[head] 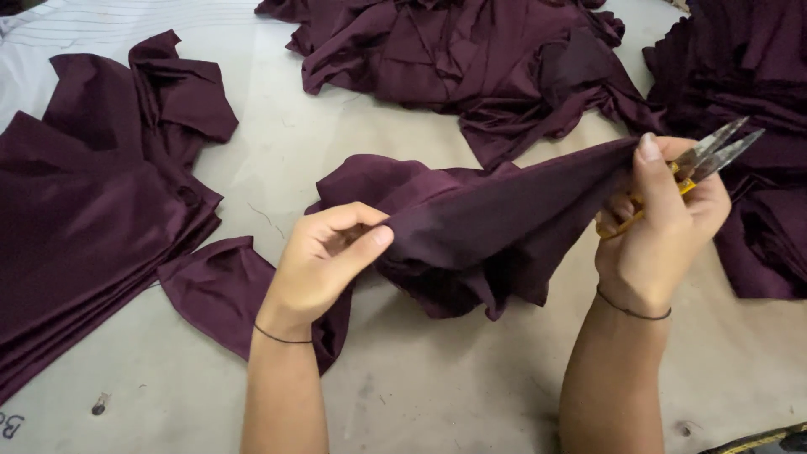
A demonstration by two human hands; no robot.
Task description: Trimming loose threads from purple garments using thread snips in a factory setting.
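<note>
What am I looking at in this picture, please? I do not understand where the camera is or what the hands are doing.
The one picture comes from a camera worn on a person's head, looking down at their own two bare hands over a pale table.

The left hand pinches one end of a dark purple cloth piece. The right hand grips the other end, so the cloth hangs stretched between them, above the table. The right hand also holds small thread snips with a yellow handle; the metal blades point up and to the right.

More of the same purple cloth lies around: a flat stack on the left, a loose heap at the top, and another pile on the right. Each wrist wears a thin dark band.
</note>
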